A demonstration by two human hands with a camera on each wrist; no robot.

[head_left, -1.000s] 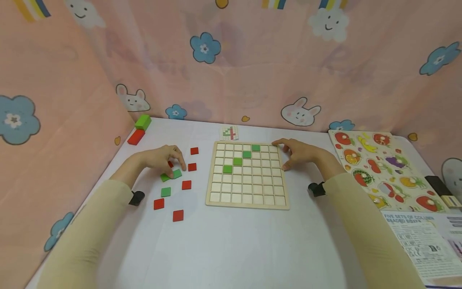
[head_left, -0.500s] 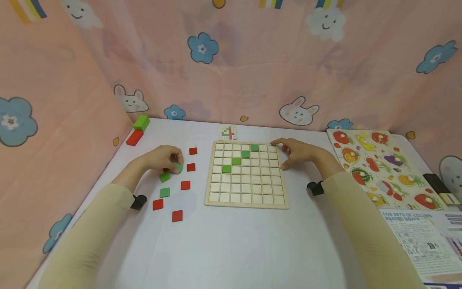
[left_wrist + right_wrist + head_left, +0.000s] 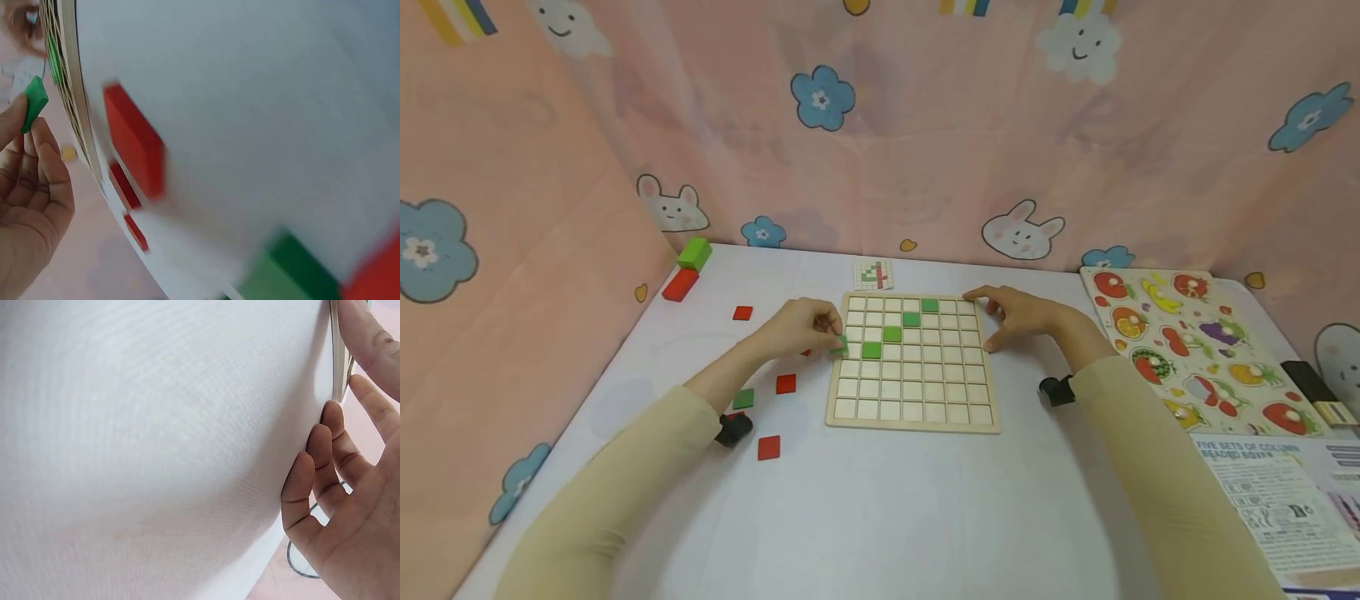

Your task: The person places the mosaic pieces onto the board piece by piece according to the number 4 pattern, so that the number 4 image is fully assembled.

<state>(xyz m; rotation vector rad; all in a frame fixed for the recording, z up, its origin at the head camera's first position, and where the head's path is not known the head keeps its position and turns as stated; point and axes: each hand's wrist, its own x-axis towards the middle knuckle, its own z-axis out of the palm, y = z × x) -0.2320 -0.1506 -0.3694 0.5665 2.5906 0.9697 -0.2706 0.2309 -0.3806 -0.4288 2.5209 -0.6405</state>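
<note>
Thumb and fingers of my left hand (image 3: 799, 327) pinch a small square green tile (image 3: 36, 102), held over the left edge of a wooden grid board (image 3: 913, 392). Several green tiles (image 3: 892, 334) lie in the board's cells along a rising diagonal. My right hand (image 3: 1021, 314) touches the board's right side near its far corner, thumb and index finger spread along the edge. In the right wrist view, the other fingers (image 3: 299, 481) bend down at the white tabletop. Left of the board lie loose red tiles (image 3: 786, 384) and a green tile (image 3: 742, 398); my left arm hides others.
A small pattern card (image 3: 873, 275) lies behind the board. Green (image 3: 694, 253) and red (image 3: 681, 284) blocks lie at the back left. To the right are a fruit puzzle board (image 3: 1195, 350), a printed box (image 3: 1270, 508) and a dark object (image 3: 1307, 383).
My left hand has picked a green tile from among the loose ones and carried it right to the board's left edge. The right hand has stayed at the board's right side.
</note>
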